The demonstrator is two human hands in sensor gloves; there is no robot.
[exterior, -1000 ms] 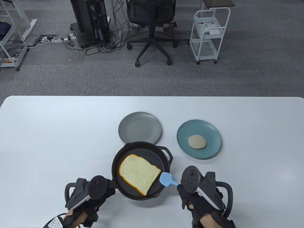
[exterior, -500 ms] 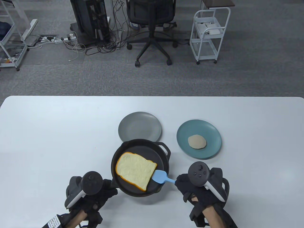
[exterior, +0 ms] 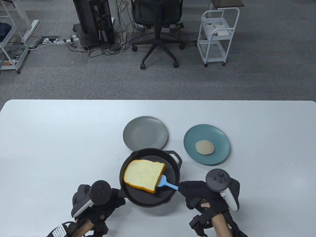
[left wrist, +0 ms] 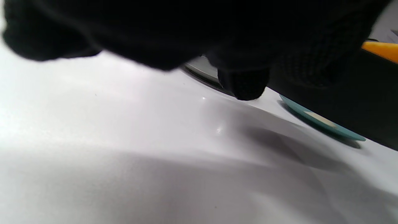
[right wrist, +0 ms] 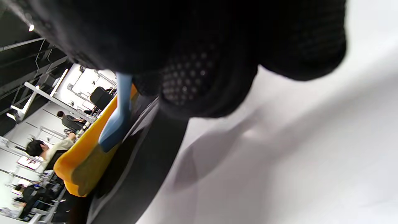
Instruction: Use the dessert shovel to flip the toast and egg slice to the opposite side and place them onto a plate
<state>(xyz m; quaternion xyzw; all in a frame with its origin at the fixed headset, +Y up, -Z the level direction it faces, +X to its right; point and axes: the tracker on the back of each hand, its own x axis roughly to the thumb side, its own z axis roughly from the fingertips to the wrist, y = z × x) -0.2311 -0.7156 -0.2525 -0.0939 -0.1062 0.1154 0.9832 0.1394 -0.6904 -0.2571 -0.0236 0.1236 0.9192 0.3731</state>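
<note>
The toast [exterior: 144,174] now sits tilted in the black skillet [exterior: 150,200], its right edge lifted where a second ago it lay flat. The blue dessert shovel [exterior: 166,183] has slid from beside the slice to under that edge. The right hand [exterior: 205,195] grips the shovel's handle; the left hand [exterior: 103,205] is clamped on the skillet handle, steadying it. The flip looks under way. The egg slice [exterior: 204,147] already lies on the teal plate [exterior: 192,138]; the grey plate [exterior: 145,133] on the desk [exterior: 61,148] waits bare.
</note>
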